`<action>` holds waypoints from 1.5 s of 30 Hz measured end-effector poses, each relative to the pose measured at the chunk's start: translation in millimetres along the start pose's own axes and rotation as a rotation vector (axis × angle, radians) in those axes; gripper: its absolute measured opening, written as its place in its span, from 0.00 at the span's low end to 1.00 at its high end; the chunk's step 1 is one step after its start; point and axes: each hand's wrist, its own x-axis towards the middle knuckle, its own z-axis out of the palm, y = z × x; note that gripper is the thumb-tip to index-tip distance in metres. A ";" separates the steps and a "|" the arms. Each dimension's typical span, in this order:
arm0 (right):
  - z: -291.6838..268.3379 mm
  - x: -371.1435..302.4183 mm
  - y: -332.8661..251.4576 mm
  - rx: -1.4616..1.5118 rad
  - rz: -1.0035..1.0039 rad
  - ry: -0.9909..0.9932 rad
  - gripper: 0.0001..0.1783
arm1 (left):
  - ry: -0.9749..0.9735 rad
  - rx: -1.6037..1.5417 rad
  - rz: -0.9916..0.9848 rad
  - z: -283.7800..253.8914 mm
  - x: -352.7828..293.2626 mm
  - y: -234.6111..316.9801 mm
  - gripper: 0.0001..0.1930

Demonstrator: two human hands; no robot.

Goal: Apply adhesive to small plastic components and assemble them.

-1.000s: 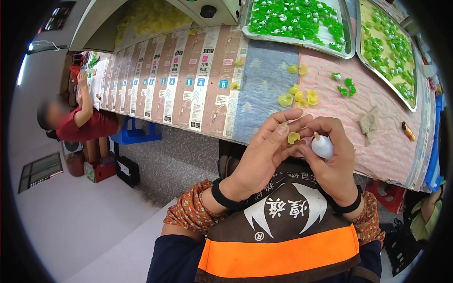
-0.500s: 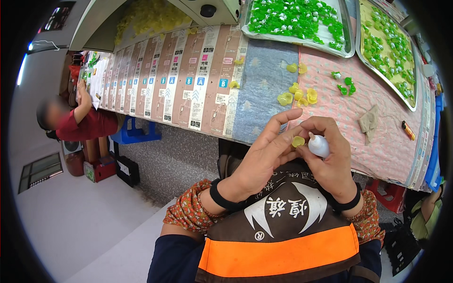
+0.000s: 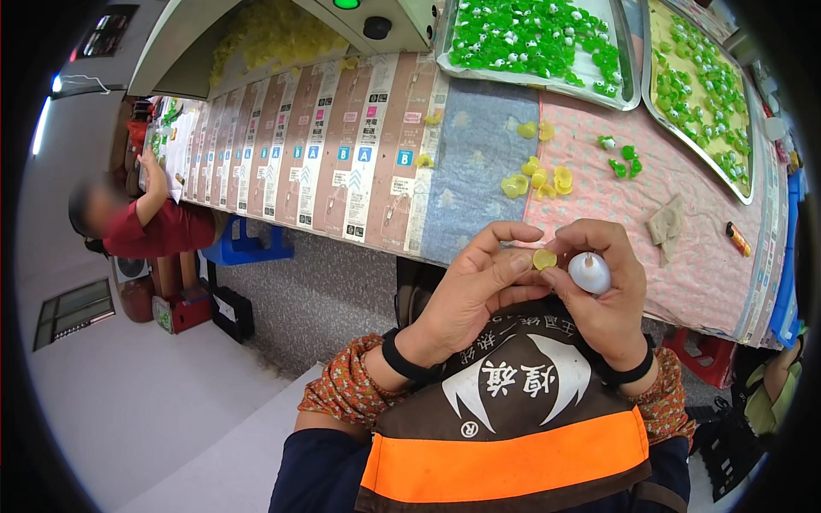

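Between my left hand's (image 3: pixel 473 295) thumb and fingers is a small yellow translucent plastic cup-shaped piece (image 3: pixel 545 259). Curled around a white squeeze bottle (image 3: pixel 589 275) with a thin nozzle is my right hand (image 3: pixel 614 308). The bottle's tip points up, just right of the piece, and does not touch it. My right fingertips come close to the piece; whether they also grip it I cannot tell. Both hands are above the table's front edge. Beyond them, several similar yellow pieces (image 3: pixel 539 179) lie on the cloth.
Green pieces with white balls fill a metal tray (image 3: pixel 637 94) and a second tray (image 3: pixel 742 193). Three loose green pieces (image 3: pixel 630 154), a beige rag (image 3: pixel 665 224) and an orange-black tube (image 3: pixel 738 239) lie rightward. A machine housing (image 3: pixel 376 26) stands at back left; another person (image 3: pixel 162 222) works far left.
The bottle has tipped more upright, and its nozzle has moved right, away from the yellow piece. My left index finger has lowered. The piece stays in my left hand.
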 end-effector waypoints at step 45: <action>-33.2 -15.9 -35.4 -0.271 -0.029 -0.112 0.19 | -0.102 -0.211 0.152 -14.7 4.1 -3.8 0.16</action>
